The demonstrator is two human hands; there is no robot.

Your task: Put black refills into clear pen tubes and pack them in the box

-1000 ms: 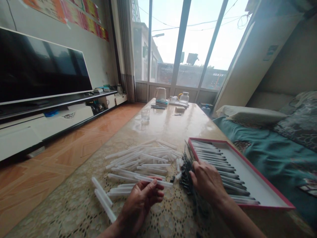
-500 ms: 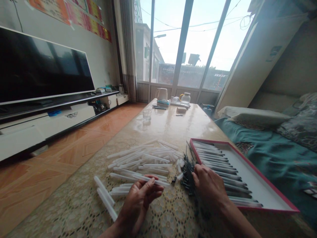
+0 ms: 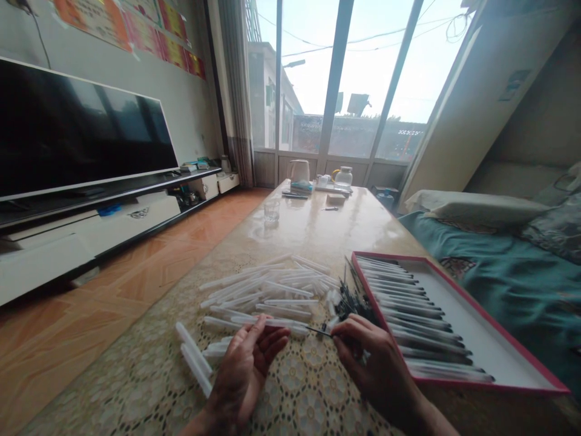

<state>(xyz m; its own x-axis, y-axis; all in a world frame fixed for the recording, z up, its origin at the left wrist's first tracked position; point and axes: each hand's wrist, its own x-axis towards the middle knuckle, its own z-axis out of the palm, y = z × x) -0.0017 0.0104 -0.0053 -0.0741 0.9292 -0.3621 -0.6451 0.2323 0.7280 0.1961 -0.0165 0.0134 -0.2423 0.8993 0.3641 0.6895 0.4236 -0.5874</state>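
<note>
Straight and Steady, End to End

The left hand [image 3: 242, 362], fingers half curled, pinches a slim translucent white plastic tube [image 3: 296, 329] above the lace-patterned, cream table [image 3: 308, 402]. The right hand [image 3: 374, 363], thumb and fingertips closed, grips a thin black rod [image 3: 322, 332], its tip at the tube's right end; whether it is inside, I cannot tell. Best to keep both in one line, brace the tube near its mouth and push gently. Beyond lie loose white tubes [image 3: 272, 286] and, right, a heap of slender black pieces [image 3: 353, 295].
</note>
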